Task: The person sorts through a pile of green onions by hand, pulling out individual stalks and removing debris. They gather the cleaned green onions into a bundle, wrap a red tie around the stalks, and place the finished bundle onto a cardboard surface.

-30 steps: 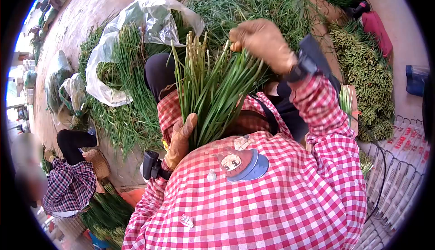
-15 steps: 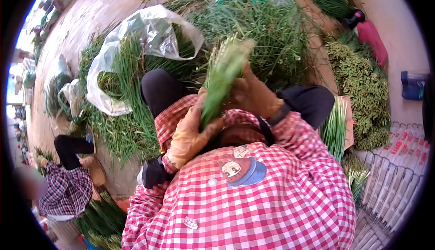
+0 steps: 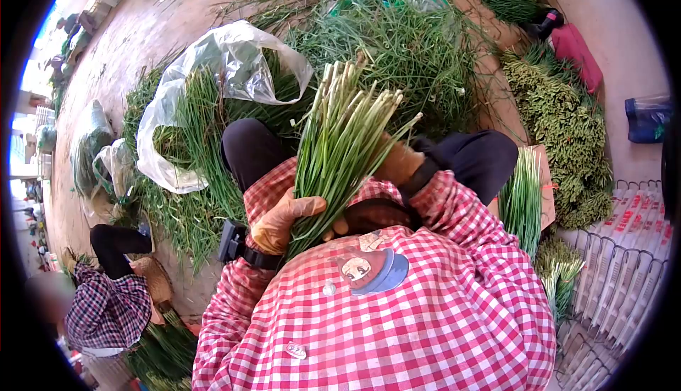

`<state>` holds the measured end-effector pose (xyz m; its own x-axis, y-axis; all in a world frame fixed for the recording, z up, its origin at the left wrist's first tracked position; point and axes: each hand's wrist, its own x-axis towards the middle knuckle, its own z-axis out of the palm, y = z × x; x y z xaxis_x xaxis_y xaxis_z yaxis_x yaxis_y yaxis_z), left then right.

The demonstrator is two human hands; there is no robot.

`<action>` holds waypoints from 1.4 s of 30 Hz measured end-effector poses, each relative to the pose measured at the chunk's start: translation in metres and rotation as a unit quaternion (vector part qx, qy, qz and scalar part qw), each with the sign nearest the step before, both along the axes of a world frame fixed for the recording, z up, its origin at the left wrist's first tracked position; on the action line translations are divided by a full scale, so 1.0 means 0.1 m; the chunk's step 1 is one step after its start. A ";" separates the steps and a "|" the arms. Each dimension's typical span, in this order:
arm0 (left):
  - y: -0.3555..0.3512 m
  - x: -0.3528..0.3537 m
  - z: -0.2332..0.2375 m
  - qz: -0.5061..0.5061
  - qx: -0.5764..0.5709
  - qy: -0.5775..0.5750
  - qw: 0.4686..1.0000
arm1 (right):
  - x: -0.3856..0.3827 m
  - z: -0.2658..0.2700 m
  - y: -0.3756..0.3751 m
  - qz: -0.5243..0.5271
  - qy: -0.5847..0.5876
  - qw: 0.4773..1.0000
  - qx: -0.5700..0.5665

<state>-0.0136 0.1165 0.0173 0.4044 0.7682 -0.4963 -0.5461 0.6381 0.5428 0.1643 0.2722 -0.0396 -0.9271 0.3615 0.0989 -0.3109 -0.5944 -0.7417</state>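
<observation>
A bunch of long green stalks (image 3: 333, 139) with pale ends pointing up and away stands fanned out before my chest. My left hand (image 3: 287, 221), in an orange-tan glove, is wrapped round its lower part, thumb across the front. Behind the bunch's right side is my right hand (image 3: 401, 160), gloved too; the stalks cover its fingers. Beyond my knees lies a big heap of loose green stalks (image 3: 418, 58). An open clear plastic bag (image 3: 245, 72) rests at the heap's left, with stalks in and around it.
Bundled stalks (image 3: 521, 207) lie right of my knee, beside a long stack of bundles (image 3: 560, 121). Wire-edged racks (image 3: 617, 270) stand at lower right, a blue container (image 3: 645, 120) above them. Another person in a checked shirt (image 3: 110, 306) sits at lower left. Filled bags (image 3: 92, 143) stand at left.
The bunch has spread into a wider fan and is no longer blurred. My right hand has gone lower and behind the stalks. My left hand has shifted slightly left, still gripping them.
</observation>
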 end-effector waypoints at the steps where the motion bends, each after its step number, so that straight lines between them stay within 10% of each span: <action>1: 0.00 -0.01 -0.02 -0.003 -0.012 0.016 1.000 | 0.16 0.00 0.14 -0.049 -0.078 0.996 -0.020; 5: -0.13 0.04 -0.03 0.115 0.007 0.099 0.988 | 0.44 0.37 0.29 -0.399 -0.308 0.863 -0.030; 10: -0.15 0.10 0.15 0.197 0.016 0.215 0.956 | 0.37 0.86 -0.07 -0.211 -0.271 0.934 0.100; 13: -0.16 0.24 0.17 0.254 0.044 0.268 0.928 | 0.01 0.80 -0.38 -0.124 -0.397 0.856 0.308; 18: -0.21 0.20 0.20 0.282 0.035 0.112 0.952 | -0.05 0.82 -0.43 -0.110 -0.372 0.904 0.178; 27: -0.39 0.26 -0.13 0.327 0.005 0.096 0.940 | 0.28 0.81 0.09 -0.204 -0.353 0.698 0.589; 34: -0.31 0.33 -0.07 0.352 0.027 0.152 0.923 | 0.73 0.52 1.29 -0.418 -0.375 0.601 0.568; 37: -0.24 0.38 0.08 0.339 0.073 0.246 0.905 | 0.47 1.06 1.05 -0.366 -0.533 0.488 0.587; 38: -0.26 0.37 0.05 0.339 0.033 0.240 0.909 | 0.40 1.21 0.79 -0.356 -0.364 0.445 0.737; 42: -0.25 0.37 0.12 0.272 0.077 0.316 0.906 | 0.01 1.29 0.07 -0.093 -0.346 0.407 0.840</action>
<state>0.0230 0.0918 0.0296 -0.3827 0.8480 -0.3667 -0.3064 0.2580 0.9163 0.1655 0.2788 0.0895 -0.9153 0.3927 0.0892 0.3941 0.9191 -0.0014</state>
